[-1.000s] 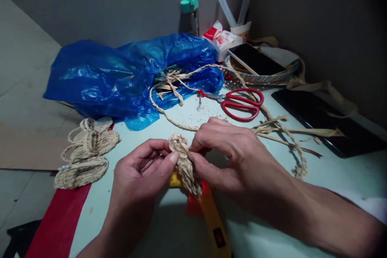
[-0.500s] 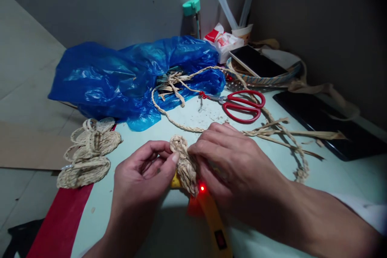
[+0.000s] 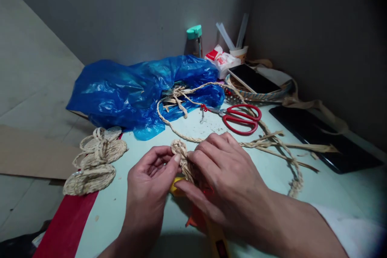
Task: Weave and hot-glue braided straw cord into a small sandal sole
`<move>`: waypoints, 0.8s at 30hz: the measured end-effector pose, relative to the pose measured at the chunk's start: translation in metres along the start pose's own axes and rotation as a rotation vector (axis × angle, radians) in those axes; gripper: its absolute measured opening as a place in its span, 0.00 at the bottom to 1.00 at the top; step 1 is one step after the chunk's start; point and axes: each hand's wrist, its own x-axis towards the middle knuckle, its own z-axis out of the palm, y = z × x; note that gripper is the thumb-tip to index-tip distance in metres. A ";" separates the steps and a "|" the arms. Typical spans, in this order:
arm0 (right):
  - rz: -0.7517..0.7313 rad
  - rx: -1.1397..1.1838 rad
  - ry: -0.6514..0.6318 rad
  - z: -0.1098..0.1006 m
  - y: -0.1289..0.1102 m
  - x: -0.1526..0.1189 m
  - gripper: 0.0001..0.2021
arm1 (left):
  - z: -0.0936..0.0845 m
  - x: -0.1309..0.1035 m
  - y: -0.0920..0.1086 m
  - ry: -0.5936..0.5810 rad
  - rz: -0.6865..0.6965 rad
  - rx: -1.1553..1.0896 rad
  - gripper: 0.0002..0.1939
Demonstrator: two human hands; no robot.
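Note:
A small braided straw piece (image 3: 185, 165) is held between my two hands above the table. My left hand (image 3: 152, 177) pinches its upper left edge between thumb and fingers. From the right, my right hand (image 3: 225, 173) grips its side, with the thumb stretched across its lower end and hiding part of it. A braided straw cord (image 3: 181, 135) runs behind my hands. Beneath them lies a yellow tool (image 3: 218, 238), mostly covered by my right hand.
Small woven straw slippers (image 3: 90, 179) lie at the left by a red strip (image 3: 68, 223). Behind stand a blue plastic bag (image 3: 121, 92) and red-handled scissors (image 3: 242, 119). A phone (image 3: 254, 78) rests on a basket (image 3: 272, 96); a black tablet (image 3: 320, 139) lies right.
The camera view has tilted up, so the scene sits lower. My right thumb has moved left across the lower end of the straw piece, and the red light is now mostly covered.

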 end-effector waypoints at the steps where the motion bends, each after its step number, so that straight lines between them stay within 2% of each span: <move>1: -0.009 -0.018 0.005 0.000 0.000 0.001 0.11 | 0.001 0.000 0.000 -0.001 -0.002 -0.031 0.08; 7: -0.026 -0.125 0.036 0.000 0.001 0.003 0.08 | 0.005 -0.003 0.004 -0.018 -0.045 -0.214 0.11; 12: -0.036 -0.125 0.046 -0.004 0.004 0.004 0.09 | 0.007 -0.003 0.006 -0.017 -0.076 -0.321 0.12; 16: -0.056 -0.096 0.042 -0.006 0.007 0.005 0.10 | 0.006 -0.004 0.005 -0.062 -0.103 -0.343 0.11; 21: -0.074 -0.040 -0.017 -0.013 0.012 0.006 0.09 | 0.002 -0.007 0.010 -0.165 -0.137 -0.211 0.06; 24: -0.108 0.010 -0.065 -0.017 0.016 0.007 0.08 | -0.006 -0.005 0.015 -0.180 -0.050 -0.059 0.11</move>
